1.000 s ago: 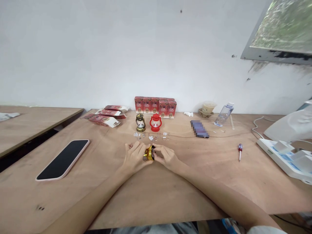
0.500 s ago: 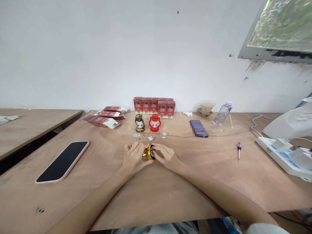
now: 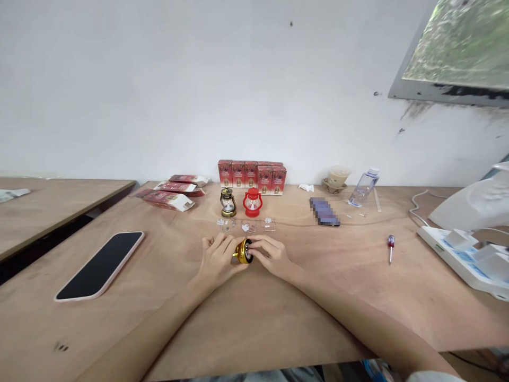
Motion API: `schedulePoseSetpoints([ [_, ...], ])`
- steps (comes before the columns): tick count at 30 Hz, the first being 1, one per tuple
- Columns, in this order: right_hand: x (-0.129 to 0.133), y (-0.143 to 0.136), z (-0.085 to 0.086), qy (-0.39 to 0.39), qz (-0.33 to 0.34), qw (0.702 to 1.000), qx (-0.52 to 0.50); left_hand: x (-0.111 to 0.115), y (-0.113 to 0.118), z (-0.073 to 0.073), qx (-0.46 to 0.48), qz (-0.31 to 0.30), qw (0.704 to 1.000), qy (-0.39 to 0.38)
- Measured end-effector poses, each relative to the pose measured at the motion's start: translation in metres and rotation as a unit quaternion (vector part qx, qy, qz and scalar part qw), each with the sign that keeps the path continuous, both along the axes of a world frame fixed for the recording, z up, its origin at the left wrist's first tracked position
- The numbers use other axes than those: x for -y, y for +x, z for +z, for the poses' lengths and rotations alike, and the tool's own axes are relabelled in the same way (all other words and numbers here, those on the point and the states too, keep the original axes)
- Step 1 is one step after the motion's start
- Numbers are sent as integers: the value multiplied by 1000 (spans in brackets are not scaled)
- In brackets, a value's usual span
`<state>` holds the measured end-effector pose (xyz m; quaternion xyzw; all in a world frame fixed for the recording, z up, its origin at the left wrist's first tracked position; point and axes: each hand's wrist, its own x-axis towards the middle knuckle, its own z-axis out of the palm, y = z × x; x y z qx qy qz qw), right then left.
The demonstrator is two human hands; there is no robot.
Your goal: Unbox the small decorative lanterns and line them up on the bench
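A small gold lantern [image 3: 242, 251] lies tipped on its side in my left hand [image 3: 217, 259], whose fingers wrap its body and hide much of it. Its dark open underside faces right. My right hand [image 3: 275, 258] pinches at that underside with thumb and fingertips; whatever is between them is too small to make out. Beyond my hands stand a bronze-black lantern [image 3: 228, 203] and a red lantern [image 3: 252, 202], both upright. Small white pieces and thin wire frames [image 3: 249, 227] lie in a row between these lanterns and my hands.
Red boxes [image 3: 251, 174] stand against the wall, with opened cartons [image 3: 169, 199] to their left. A phone [image 3: 101, 265] lies at left, another phone [image 3: 324, 211] at right. Further right are a cup [image 3: 338, 176], a bottle [image 3: 363, 188], a screwdriver [image 3: 391, 247] and a power strip [image 3: 469, 260].
My right fingertips have shifted slightly at the lantern's underside. The gold lantern stays in my left hand, almost in the same place. The view has tilted a little.
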<state>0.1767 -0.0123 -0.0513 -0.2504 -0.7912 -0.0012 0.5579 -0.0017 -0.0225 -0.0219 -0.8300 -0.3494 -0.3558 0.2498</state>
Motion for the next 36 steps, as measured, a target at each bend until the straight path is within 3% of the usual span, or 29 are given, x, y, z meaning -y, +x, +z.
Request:
schedulePoseSetpoints([
  [8, -2, 0, -1, -54, 13, 998, -1, -3, -1, -3, -1, 6, 1000, -12],
  [22, -3, 3, -2, -86, 3, 992, 88, -4, -2, -4, 11, -10, 999, -37],
  [36, -7, 4, -3, -102, 23, 993, 55, -8, 0, -5, 24, -25, 999, -25],
])
